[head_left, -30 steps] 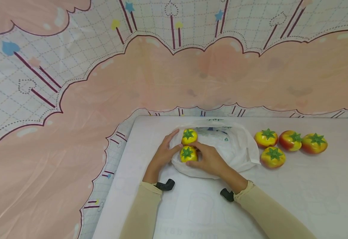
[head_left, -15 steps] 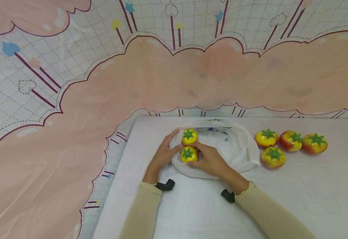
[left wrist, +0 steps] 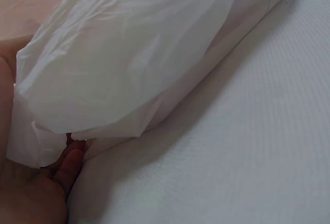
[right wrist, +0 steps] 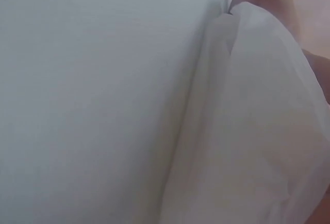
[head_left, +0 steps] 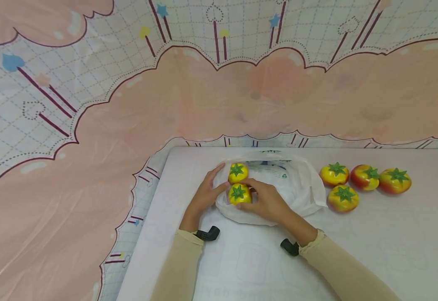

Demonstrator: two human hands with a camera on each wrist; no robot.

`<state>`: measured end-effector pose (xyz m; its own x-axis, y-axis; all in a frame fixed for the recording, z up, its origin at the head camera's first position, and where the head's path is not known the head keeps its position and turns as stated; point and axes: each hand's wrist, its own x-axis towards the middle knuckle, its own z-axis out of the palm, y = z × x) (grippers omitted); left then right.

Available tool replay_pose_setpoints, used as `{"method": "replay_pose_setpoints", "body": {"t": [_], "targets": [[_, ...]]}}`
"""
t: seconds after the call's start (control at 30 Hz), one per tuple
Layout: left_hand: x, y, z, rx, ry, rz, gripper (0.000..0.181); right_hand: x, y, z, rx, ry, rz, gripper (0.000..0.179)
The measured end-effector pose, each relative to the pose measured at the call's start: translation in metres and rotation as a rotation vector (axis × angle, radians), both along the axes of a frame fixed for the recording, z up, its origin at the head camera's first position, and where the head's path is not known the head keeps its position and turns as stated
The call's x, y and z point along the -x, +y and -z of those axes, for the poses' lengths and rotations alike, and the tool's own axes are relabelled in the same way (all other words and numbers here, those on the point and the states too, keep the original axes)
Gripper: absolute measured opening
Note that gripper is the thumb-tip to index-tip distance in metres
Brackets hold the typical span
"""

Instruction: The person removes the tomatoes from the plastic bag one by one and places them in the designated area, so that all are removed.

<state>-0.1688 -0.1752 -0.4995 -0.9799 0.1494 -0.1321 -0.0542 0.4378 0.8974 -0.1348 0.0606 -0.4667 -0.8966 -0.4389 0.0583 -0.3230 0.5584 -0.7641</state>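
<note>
A white plastic bag (head_left: pixel 290 196) lies on the table with its mouth spread wide. At its left end two yellow toy tomatoes with green star-shaped tops sit one behind the other, the far tomato (head_left: pixel 238 172) and the near tomato (head_left: pixel 239 194). My left hand (head_left: pixel 206 193) holds the bag's left side, thumb over the rim and fingers outside. My right hand (head_left: pixel 266 201) reaches over the near rim and holds the near tomato between thumb and fingers. The bag (left wrist: pixel 129 59) hides much of the left hand (left wrist: pixel 36 193) in the left wrist view. In the right wrist view the bag (right wrist: pixel 252 131) hides the tomatoes.
Right of the bag are several more red-and-yellow tomatoes, including a front one (head_left: pixel 343 199) and a rightmost one (head_left: pixel 395 181). The white table (head_left: pixel 384 251) meets a patterned pink cloth (head_left: pixel 279 100) at the back and left. Black wrist cameras sit by both cuffs.
The near tomato has shifted slightly right along with my right hand, and the right wrist has moved a little right. My left hand, the bag and the other tomatoes stay put.
</note>
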Motion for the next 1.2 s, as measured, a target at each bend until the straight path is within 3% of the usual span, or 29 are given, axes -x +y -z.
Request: {"method": "replay_pose_setpoints", "body": {"t": [0.37, 0.67, 1.2], "targets": [[0.000, 0.000, 0.000, 0.007, 0.010, -0.002, 0.066, -0.003, 0.010, -0.010, -0.009, -0.006, 0.024, 0.068], [-0.001, 0.001, 0.000, -0.004, 0.007, -0.009, 0.066, -0.004, 0.020, -0.019, -0.012, -0.086, 0.081, 0.072], [-0.002, 0.002, -0.001, 0.021, 0.003, -0.019, 0.065, -0.005, 0.051, -0.037, 0.038, -0.088, 0.122, 0.073]]}}
